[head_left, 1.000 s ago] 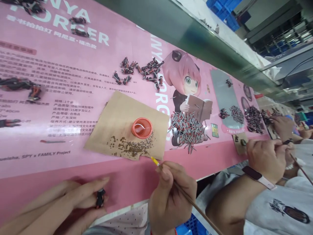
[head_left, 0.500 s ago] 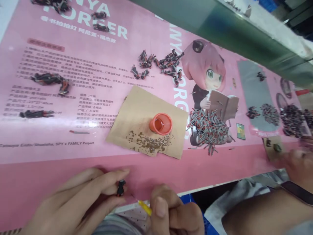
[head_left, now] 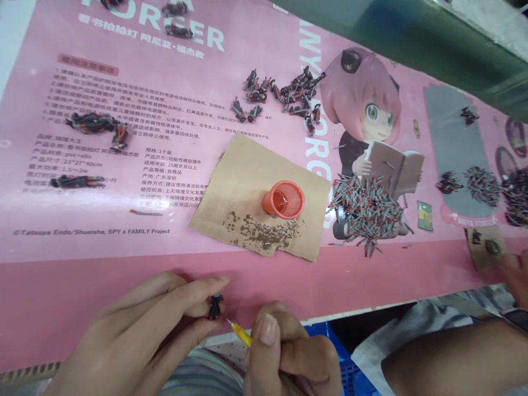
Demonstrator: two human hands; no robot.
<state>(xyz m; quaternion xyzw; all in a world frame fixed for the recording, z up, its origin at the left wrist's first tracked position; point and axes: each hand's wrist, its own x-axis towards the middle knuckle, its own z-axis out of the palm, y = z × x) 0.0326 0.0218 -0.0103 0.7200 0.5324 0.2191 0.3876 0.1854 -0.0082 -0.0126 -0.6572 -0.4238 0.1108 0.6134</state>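
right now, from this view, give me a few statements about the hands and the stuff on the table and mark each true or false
1. The left hand holds a small dark figure. True.
2. The red cup rests on the bare tabletop. False: the red cup is on a brown sheet.
3. The right hand holds a thin yellow tool. True.
4. The tip of the yellow tool is inside the red cup. False: it is close to the dark figure.
5. The pile of thin sticks lies right of the red cup in the picture. True.
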